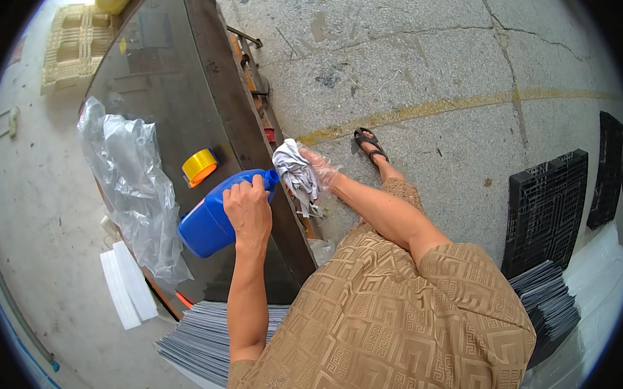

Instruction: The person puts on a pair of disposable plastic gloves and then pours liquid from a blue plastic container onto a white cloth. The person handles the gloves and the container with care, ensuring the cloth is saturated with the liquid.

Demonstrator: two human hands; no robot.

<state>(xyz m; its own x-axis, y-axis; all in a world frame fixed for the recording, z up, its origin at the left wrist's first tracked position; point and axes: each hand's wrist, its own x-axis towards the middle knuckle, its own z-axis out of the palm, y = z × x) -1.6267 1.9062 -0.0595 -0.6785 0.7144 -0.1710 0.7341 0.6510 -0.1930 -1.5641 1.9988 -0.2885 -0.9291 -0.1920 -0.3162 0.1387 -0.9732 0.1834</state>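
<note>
A blue plastic jug (207, 224) is tilted over the dark table (178, 75), its open mouth towards the cloth. My left hand (248, 215) is closed around the jug's handle. Just right of the mouth, past the table's edge, my right hand (318, 167) grips a crumpled white and grey cloth (295, 171). A clear plastic glove covers that hand. Whether liquid leaves the jug cannot be made out. Behind the jug, a roll of yellow tape (199, 168) rests on the tabletop.
Crumpled clear plastic (131, 183) hangs along the table's left side. White foam strips (128, 285) lie beyond it. A stack of thin grey sheets (199, 338) is by my left elbow. Black pallets (545, 207) stand at right on the concrete floor (403, 63); a beige pallet (78, 45) is far left.
</note>
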